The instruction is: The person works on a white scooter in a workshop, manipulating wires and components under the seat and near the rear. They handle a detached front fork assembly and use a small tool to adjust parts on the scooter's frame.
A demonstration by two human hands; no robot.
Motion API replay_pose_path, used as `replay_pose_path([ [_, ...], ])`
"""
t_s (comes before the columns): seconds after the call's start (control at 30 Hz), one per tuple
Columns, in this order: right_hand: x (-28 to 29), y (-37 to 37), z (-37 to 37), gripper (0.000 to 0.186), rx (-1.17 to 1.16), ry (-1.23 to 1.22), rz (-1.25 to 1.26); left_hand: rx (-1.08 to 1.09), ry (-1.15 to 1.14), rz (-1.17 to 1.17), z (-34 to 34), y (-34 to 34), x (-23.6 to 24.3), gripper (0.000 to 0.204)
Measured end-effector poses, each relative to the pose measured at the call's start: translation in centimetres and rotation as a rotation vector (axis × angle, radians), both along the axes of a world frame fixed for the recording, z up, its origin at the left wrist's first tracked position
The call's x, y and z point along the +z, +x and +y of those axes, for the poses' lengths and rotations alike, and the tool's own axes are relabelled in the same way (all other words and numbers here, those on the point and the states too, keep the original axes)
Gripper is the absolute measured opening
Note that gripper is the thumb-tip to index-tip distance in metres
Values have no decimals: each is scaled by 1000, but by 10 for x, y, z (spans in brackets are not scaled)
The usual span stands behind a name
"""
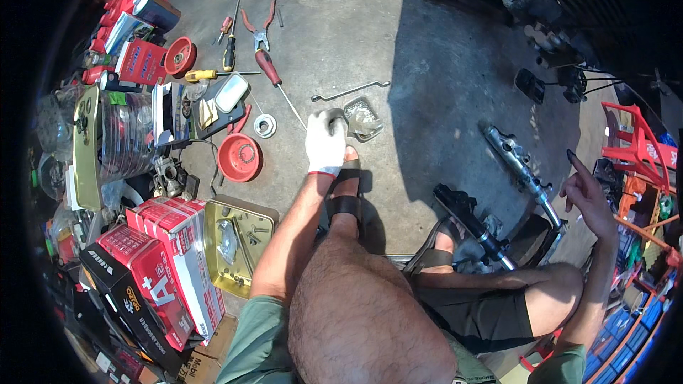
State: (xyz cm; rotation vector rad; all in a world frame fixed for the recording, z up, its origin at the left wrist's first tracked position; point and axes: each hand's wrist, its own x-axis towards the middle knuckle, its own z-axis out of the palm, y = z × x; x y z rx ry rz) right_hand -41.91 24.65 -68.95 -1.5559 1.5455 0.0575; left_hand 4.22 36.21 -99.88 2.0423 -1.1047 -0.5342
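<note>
My left hand (326,144), in a white glove with a dark-stained fingertip area, is low over the floor, its fingers curled together; anything inside them is hidden. Right beside it sits a small clear plastic tray (364,121) with what looks like liquid or small bits in it. The shaft of a red-handled screwdriver (267,67) ends near the glove; I cannot tell whether they touch. Bare and raised at the right, my right hand (589,198) has its index finger stretched out, dark at the tip, and holds nothing. Silver fork leg (514,160) lies nearest to it.
A double-ended ring spanner (350,91), pliers (261,25) and more screwdrivers lie ahead. Red bowls (239,157), a metal tray of bolts (211,238) and boxes (153,270) crowd the left. A black-and-silver tube (473,224) rests by my right foot; a red chair (633,149) stands right.
</note>
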Motion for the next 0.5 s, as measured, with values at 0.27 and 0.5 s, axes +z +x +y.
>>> replay_pose_path([
  [0.27,-1,1,0,70,-11,5,-13,-281,95,-415,-34,-9,0,28],
  [0.5,-1,0,-2,69,7,14,2,-331,83,-429,-31,-9,-8,25],
])
